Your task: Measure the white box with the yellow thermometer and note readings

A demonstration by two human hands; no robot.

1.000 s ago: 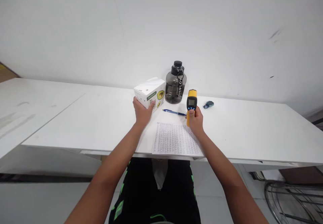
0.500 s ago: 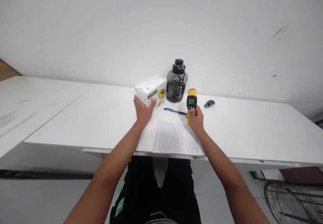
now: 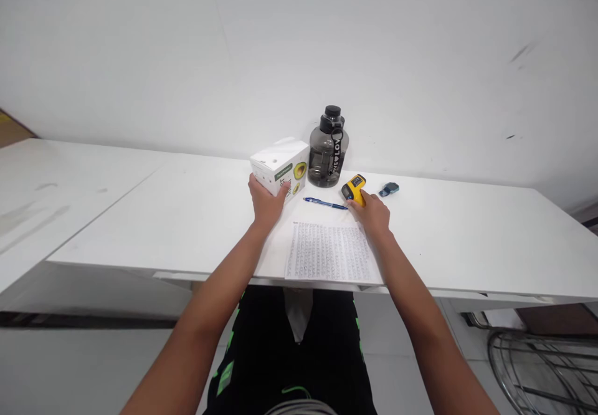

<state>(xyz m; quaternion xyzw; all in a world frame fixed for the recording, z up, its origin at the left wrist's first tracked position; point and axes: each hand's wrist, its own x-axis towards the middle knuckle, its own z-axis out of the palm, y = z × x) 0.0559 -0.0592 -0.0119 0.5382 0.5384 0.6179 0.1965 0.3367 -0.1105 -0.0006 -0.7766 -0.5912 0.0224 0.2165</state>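
Observation:
My left hand [image 3: 268,203] grips the near left side of a white box [image 3: 279,157] with avocado pictures, its thumb on the printed face. The fingers of my right hand [image 3: 372,213] are closed round the handle of a yellow and black infrared thermometer [image 3: 355,189], which is tilted over to the left, low at the table. Just left of the thermometer lies a blue pen [image 3: 324,203]. A sheet of paper [image 3: 332,253] covered in dense handwriting lies nearer me, by my right wrist. Behind the pen stands a dark see-through water jug [image 3: 326,156] with a black cap.
A small teal object [image 3: 389,189], its kind unclear, lies right of the thermometer. The white table [image 3: 467,234] runs along a white wall [image 3: 402,60]. A metal-framed chair or rack [image 3: 542,365] stands below at the right.
My right hand has tipped the thermometer from upright, with its screen facing me, over to the left and lower. The left hand and box have stayed put.

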